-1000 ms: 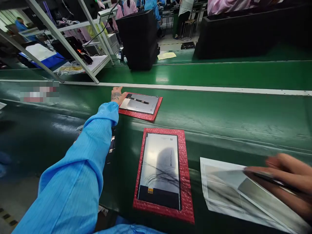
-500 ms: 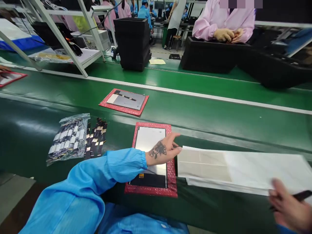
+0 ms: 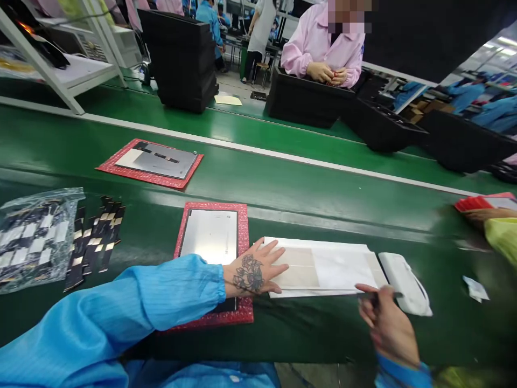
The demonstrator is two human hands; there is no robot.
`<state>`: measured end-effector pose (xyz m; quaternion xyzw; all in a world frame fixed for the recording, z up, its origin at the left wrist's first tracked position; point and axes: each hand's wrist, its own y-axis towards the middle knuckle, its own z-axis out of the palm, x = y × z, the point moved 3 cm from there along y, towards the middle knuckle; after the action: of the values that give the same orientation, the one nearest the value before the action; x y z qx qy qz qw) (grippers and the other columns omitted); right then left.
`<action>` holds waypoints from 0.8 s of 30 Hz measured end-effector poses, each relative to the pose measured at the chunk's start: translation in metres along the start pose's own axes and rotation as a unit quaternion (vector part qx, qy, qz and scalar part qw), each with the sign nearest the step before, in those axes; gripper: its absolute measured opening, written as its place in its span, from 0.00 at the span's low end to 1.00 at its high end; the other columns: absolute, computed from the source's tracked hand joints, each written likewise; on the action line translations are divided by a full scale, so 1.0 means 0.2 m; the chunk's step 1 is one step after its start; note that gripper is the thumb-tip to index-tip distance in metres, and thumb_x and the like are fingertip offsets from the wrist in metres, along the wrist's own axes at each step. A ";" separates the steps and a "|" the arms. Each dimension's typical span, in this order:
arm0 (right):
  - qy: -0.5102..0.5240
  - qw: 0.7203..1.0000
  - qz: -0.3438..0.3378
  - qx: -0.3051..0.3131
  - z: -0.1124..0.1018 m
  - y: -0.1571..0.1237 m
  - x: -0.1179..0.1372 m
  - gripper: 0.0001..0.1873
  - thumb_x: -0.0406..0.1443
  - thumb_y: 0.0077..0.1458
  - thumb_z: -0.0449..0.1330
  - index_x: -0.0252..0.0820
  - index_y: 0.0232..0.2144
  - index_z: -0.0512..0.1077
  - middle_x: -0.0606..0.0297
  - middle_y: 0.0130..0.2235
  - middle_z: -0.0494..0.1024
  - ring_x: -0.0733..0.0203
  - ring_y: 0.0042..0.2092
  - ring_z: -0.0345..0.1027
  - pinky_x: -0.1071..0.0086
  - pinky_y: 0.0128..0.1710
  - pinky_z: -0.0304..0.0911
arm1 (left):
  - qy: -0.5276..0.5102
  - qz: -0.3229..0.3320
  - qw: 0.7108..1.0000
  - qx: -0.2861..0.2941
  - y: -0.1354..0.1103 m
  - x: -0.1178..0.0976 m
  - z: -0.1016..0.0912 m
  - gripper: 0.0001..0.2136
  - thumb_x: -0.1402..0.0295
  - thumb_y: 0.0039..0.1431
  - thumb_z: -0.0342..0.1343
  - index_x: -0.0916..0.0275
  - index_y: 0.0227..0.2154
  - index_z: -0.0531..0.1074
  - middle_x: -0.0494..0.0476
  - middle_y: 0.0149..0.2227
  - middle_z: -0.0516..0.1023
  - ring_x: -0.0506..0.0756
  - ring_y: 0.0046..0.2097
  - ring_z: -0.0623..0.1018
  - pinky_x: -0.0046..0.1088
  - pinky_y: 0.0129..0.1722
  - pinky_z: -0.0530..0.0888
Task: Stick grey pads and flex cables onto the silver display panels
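Observation:
My left hand point(image 3: 256, 269), fingers spread, lies on the left end of a stack of white sheets point(image 3: 343, 267) with a beige patch. My right hand point(image 3: 390, 320) grips a slim black tool point(image 3: 369, 296) over the right end of the stack; whether it is a pen or tweezers I cannot tell. Under my left forearm is a flat silver panel point(image 3: 210, 231) with a dark lower strip, on a red bubble-wrap sheet point(image 3: 243, 229). A white pouch point(image 3: 406, 283) sits right of the sheets.
Black flex strips point(image 3: 97, 237) lie beside a clear bag of more strips point(image 3: 36, 237). Another panel point(image 3: 161, 161) on red wrap is farther back. Black trays point(image 3: 309, 97) stand across the belt, before a person in pink point(image 3: 323, 43). At right, a yellow sleeve point(image 3: 503, 237) reaches in.
The view has swung to the right. My left hand has spread its fingers and come down on the sheets; my right hand has moved in closer with the black tool.

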<state>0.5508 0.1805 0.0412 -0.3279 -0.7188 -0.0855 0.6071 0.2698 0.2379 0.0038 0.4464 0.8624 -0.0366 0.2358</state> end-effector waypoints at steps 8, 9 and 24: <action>0.043 0.997 0.012 0.057 0.22 0.13 -0.06 0.19 0.45 0.29 0.74 0.41 0.26 0.80 0.65 0.28 0.80 0.55 0.33 0.77 0.73 0.28 0.76 | 0.001 0.015 1.000 0.011 0.24 -0.11 0.20 0.31 0.46 0.53 0.62 0.51 0.58 0.72 0.71 0.66 0.62 0.80 0.66 0.59 0.63 0.62 0.57; 0.044 0.997 0.010 0.062 0.21 0.14 -0.07 0.19 0.44 0.29 0.75 0.41 0.26 0.80 0.64 0.30 0.81 0.53 0.34 0.78 0.72 0.31 0.77 | 0.005 0.015 1.000 0.016 0.24 -0.10 0.21 0.32 0.45 0.53 0.62 0.50 0.59 0.71 0.71 0.66 0.62 0.80 0.66 0.59 0.63 0.62 0.57; 0.060 0.996 -0.008 0.058 0.22 0.19 -0.18 0.24 0.46 0.28 0.79 0.42 0.26 0.76 0.64 0.28 0.83 0.54 0.33 0.80 0.72 0.35 0.78 | 0.024 0.017 0.998 0.055 0.21 -0.08 0.22 0.33 0.39 0.56 0.53 0.49 0.61 0.68 0.69 0.68 0.59 0.78 0.67 0.58 0.63 0.62 0.56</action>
<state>0.5381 0.2196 -0.0136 -0.2807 -0.6871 -0.0676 0.6667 0.3268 0.2383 -0.0219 0.4740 0.8569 -0.0689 0.1905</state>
